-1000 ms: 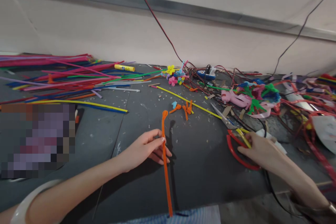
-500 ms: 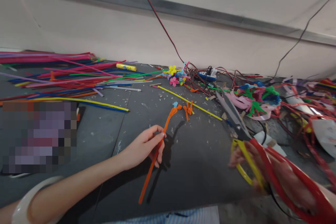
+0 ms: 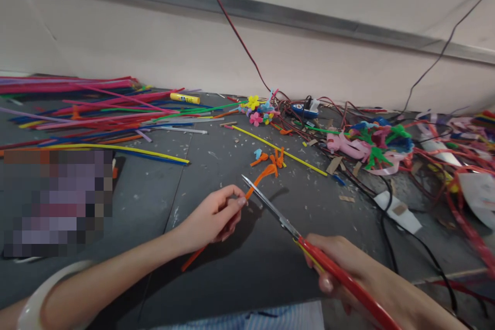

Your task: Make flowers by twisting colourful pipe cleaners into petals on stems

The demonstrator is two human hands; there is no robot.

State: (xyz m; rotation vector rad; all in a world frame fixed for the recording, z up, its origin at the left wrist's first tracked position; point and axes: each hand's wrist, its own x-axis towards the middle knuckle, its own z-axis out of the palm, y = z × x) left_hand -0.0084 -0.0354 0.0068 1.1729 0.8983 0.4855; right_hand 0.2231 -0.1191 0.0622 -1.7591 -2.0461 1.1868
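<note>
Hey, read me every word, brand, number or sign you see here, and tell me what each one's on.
No text reads clearly.
Yellow tube: dark printing on its label, too small to read.
Blue-and-white object near the wall: any marking is too small to read.
Pixelated patch at left: anything under it is hidden.
Scissors: no lettering visible.

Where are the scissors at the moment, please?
In the head view, the scissors are right of centre, in the right hand, their blades at the orange strip pinched in the left hand.
</note>
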